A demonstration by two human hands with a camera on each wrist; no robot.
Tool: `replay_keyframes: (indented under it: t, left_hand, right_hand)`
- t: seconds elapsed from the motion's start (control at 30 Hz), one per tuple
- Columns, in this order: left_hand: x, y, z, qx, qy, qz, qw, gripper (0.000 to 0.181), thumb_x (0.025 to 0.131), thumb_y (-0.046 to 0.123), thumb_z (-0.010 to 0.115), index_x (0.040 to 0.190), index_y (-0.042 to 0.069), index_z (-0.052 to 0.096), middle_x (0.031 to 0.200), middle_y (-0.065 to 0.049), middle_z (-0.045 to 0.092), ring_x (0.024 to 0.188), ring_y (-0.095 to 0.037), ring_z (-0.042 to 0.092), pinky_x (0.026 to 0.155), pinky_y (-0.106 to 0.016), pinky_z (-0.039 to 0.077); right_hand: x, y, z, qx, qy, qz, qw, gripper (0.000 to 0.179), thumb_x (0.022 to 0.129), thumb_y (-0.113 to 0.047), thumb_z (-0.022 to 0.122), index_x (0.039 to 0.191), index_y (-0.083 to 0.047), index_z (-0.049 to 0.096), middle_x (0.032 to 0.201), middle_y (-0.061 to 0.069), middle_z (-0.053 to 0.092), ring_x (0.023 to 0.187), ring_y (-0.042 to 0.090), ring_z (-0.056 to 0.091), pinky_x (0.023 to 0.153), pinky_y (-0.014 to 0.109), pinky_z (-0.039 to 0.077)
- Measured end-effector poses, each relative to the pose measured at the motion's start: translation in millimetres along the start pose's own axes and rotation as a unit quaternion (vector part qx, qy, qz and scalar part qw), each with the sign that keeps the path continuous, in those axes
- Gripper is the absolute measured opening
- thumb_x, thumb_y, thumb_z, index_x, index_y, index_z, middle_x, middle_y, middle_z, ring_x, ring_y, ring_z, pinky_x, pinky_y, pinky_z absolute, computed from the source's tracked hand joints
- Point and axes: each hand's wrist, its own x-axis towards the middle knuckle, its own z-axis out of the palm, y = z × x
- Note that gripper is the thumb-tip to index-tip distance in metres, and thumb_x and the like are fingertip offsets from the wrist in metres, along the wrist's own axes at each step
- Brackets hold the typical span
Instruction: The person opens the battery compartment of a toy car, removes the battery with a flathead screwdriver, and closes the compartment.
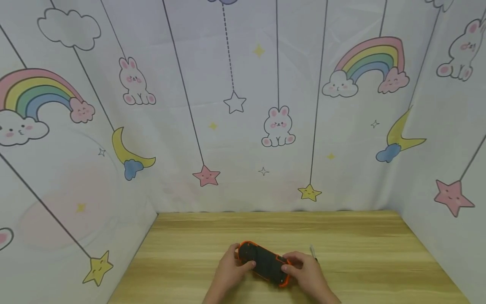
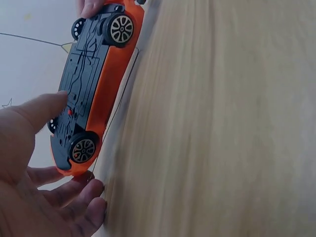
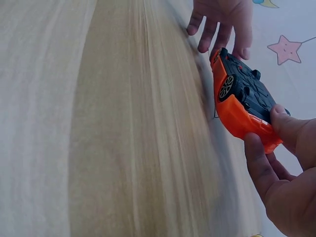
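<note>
An orange toy car (image 1: pixel 265 262) is held between both hands above the table, its black underside turned up toward the head camera. My left hand (image 1: pixel 231 270) grips one end, the thumb lying on the underside and the fingers beneath the body. At the other end my right hand (image 1: pixel 305 270) pinches the car between thumb and fingers. In the left wrist view the toy car (image 2: pixel 94 84) shows black wheels with pale spoked hubs. The right wrist view shows the orange end of the toy car (image 3: pixel 244 121) between the right thumb and fingers.
A thin light-coloured tool with a dark end (image 1: pixel 313 252) lies on the wood-grain table (image 1: pixel 182 236) just beyond the right hand. White curtains (image 1: pixel 243 143) printed with stars, rabbits and rainbows stand at the back and both sides.
</note>
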Motion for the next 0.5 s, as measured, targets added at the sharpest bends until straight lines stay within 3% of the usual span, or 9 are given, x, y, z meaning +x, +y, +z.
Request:
replay_keyframes:
  t: [0.17,0.33,0.5]
  left_hand:
    - [0.3,0.5,7.0,0.02,0.027,-0.008,0.9994,0.087,0.077,0.027,0.089,0.147,-0.002,0.046,0.127,-0.019,0.063,0.11,-0.033,0.062,0.095,-0.058,0.05]
    - [3.2,-0.3,10.3,0.03,0.042,-0.012,0.9986,0.083,0.075,0.019,0.091,0.144,-0.001,0.049,0.118,-0.015,0.064,0.102,-0.028,0.062,0.09,-0.053,0.052]
    - [7.1,4.3,10.3,0.054,0.047,-0.002,0.9975,0.08,0.073,0.016,0.092,0.141,-0.001,0.053,0.121,-0.02,0.064,0.108,-0.035,0.063,0.094,-0.057,0.05]
  right_hand:
    - [-4.2,1.0,0.7,0.013,-0.008,0.006,0.9999,0.042,0.083,-0.026,0.084,0.118,-0.003,0.072,0.113,0.018,0.073,0.092,0.024,0.073,0.075,0.034,0.059]
    - [-6.8,2.8,2.3,0.009,-0.023,0.006,0.9997,0.042,0.086,-0.028,0.083,0.118,-0.004,0.072,0.11,0.013,0.073,0.089,0.02,0.072,0.071,0.032,0.058]
    - [-6.7,-0.5,3.1,-0.039,-0.015,-0.015,0.999,0.04,0.086,-0.034,0.082,0.115,-0.007,0.072,0.11,0.008,0.073,0.091,0.017,0.07,0.076,0.034,0.057]
